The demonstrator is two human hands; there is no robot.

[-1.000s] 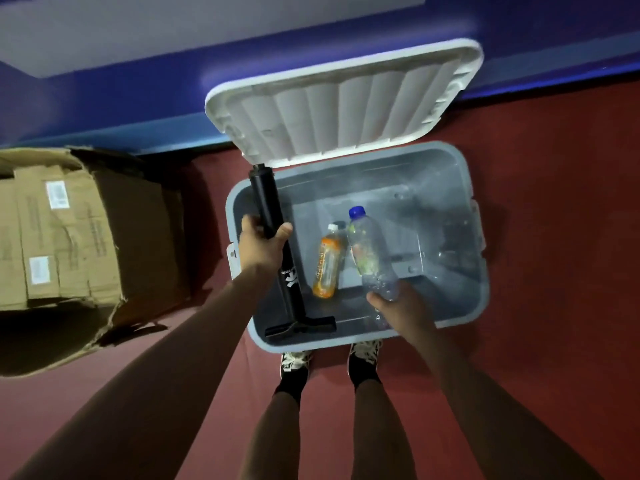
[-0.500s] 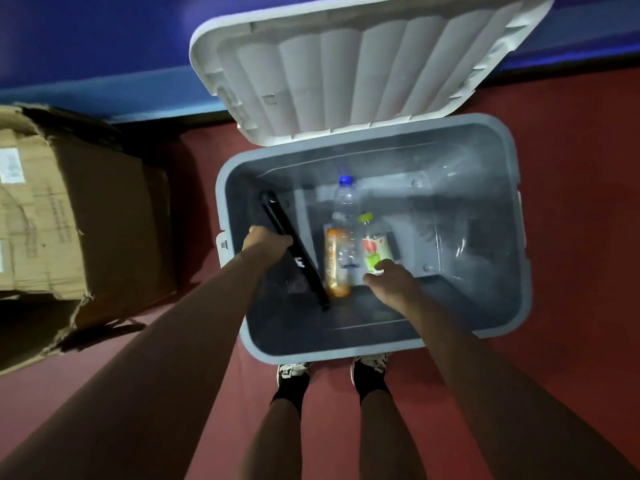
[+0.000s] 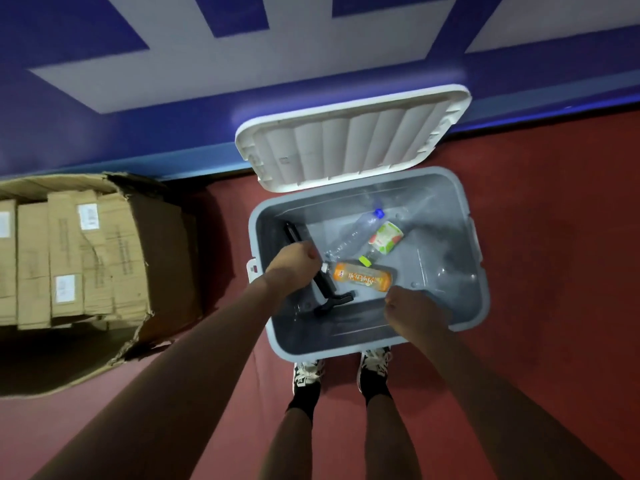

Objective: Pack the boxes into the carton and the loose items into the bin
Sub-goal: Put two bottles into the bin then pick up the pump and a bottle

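Note:
The grey bin (image 3: 332,353) stands open on the floor with its white lid (image 3: 346,143) tipped back. My left hand (image 3: 292,263) reaches into the bin's left side and grips a black hand pump (image 3: 323,287), whose T-handle lies on the bin floor. Three bottles lie loose inside: a clear one with a blue cap (image 3: 353,233), one with a green label (image 3: 386,239) and an orange one (image 3: 362,278). My right hand (image 3: 414,311) hovers over the bin's near right rim, fingers curled, holding nothing. The cardboard carton (image 3: 159,258) at the left holds several brown boxes (image 3: 69,258).
My two feet in dark shoes (image 3: 341,375) stand just in front of the bin on red floor. A blue and white wall (image 3: 207,81) runs behind the bin and carton. The carton's front flap (image 3: 69,365) is torn and lies flat on the floor.
The pump has gone from upright down onto the bin floor. My right hand has let go of the bottles and pulled back toward the near rim. The bottles now lie spread apart.

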